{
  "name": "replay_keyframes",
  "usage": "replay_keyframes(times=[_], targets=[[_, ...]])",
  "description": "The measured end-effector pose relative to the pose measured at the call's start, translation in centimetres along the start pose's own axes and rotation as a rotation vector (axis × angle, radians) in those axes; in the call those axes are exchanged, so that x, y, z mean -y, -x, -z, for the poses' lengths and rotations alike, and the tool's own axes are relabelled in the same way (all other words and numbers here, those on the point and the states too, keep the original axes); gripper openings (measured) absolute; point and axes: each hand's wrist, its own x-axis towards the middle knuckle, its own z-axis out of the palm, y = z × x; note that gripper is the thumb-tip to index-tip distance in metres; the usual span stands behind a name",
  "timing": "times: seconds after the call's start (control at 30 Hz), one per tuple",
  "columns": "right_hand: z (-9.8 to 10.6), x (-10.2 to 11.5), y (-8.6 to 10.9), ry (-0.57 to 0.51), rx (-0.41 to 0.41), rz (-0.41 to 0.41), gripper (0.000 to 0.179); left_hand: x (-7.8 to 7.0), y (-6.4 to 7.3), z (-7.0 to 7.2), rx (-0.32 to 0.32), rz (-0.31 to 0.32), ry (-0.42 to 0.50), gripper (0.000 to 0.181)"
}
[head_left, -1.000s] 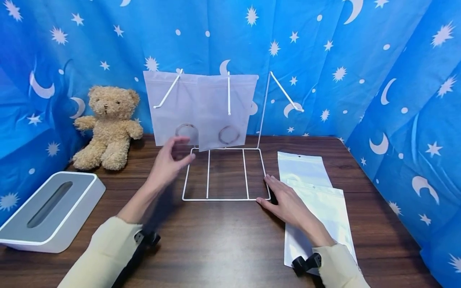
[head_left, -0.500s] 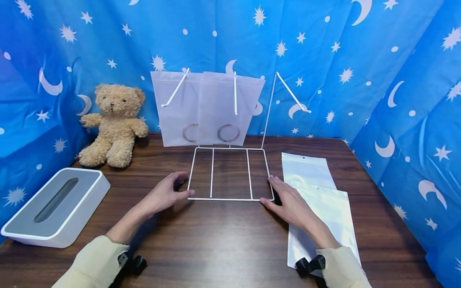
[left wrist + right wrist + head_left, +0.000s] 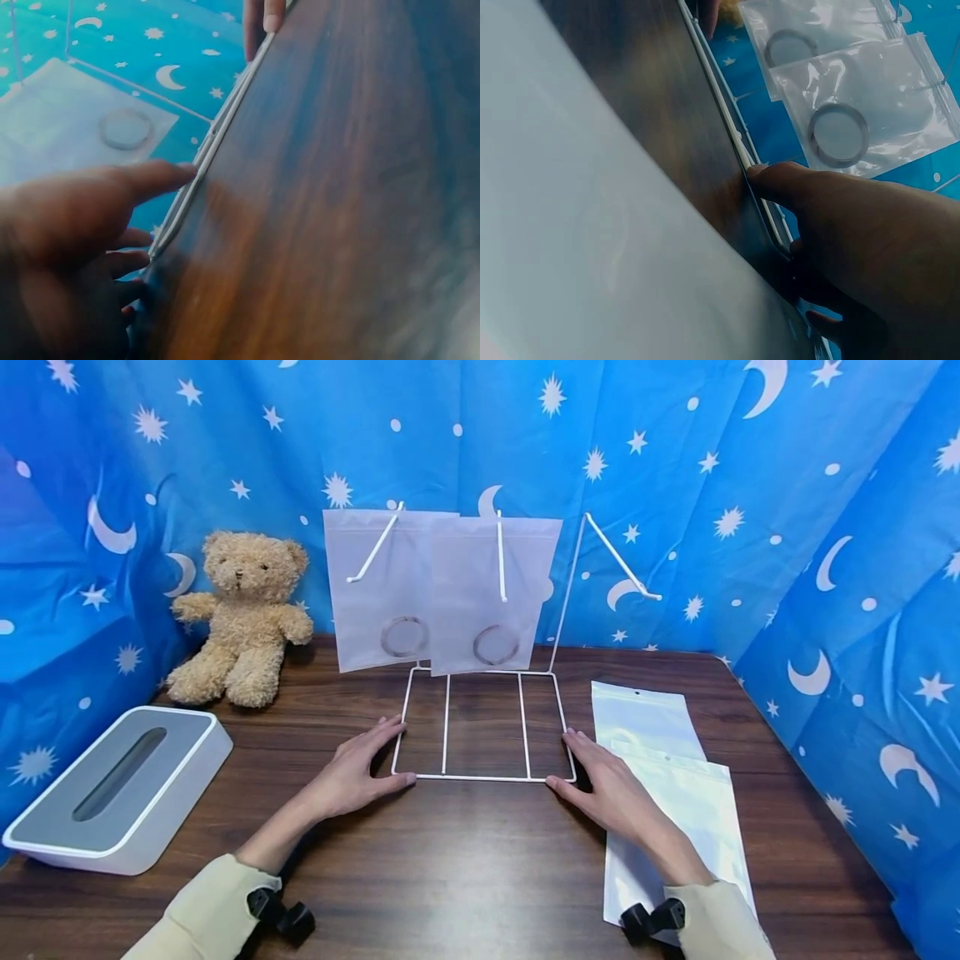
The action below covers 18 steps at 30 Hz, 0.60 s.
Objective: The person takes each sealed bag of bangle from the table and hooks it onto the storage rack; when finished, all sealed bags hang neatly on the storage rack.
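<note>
A white wire display rack (image 3: 525, 727) stands on the table, with angled hooks along its top. Two translucent zip bags hang on the left and middle hooks: the left bag (image 3: 360, 577) and the middle bag (image 3: 468, 577), each with a ring-shaped item showing near its bottom. The right hook (image 3: 621, 560) carries nothing. At the base's front left corner, my left hand (image 3: 348, 781) touches the wire, thumb at the front bar and fingers along the side bar. My right hand (image 3: 611, 785) lies likewise at the front right corner. Both hands have extended fingers.
Two more zip bags (image 3: 720, 827) lie overlapping on the table (image 3: 450, 877) at the right, partly under my right forearm. A teddy bear (image 3: 247, 618) sits at the back left, behind a white tissue box (image 3: 172, 802). A blue starry curtain (image 3: 675, 460) encloses the table.
My left hand has come down from beside the left hanging bag to the rack's front left corner. The hanging bags have swung slightly. My right hand stays at its corner.
</note>
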Motion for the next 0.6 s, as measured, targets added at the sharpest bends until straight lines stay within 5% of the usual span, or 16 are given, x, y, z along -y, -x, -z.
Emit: replay_keyframes(times=[0.43,0.6], targets=[[0.1,-0.2,0.1,-0.023,0.004,0.003,0.087,0.0,-0.1,-0.5,-0.009,0.0,0.002,0.076],[1.2,-0.3,0.5,-0.06,-0.054,0.054,0.079,0.1,0.2,-0.7,-0.029,0.003,0.012,0.077]])
